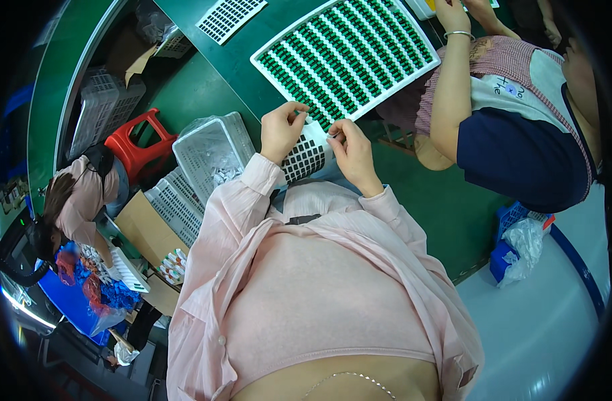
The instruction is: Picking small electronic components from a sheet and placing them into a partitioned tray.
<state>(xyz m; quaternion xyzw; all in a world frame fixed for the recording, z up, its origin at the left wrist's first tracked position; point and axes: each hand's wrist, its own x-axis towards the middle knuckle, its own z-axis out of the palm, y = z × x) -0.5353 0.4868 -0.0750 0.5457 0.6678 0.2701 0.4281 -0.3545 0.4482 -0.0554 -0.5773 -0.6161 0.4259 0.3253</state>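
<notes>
A white sheet with rows of small black pads (304,160), stickers by their look, hangs between my hands at the near edge of the tray. My left hand (282,132) is closed in a pinch at the sheet's upper left. My right hand (355,155) pinches at its upper right corner; whether a loose pad is also between those fingertips is too small to tell. Just beyond lies a white-rimmed tray (405,88) filled with rows of green and white parts. Part of the sheet is hidden behind my left hand.
Another black-and-white sheet (230,19) lies on the green table (242,72). To the left are a white crate (236,144) with clear plastic, a cardboard box (151,227) and a red stool (140,144). A co-worker (513,144) sits close on the right; another person (85,200) is at left.
</notes>
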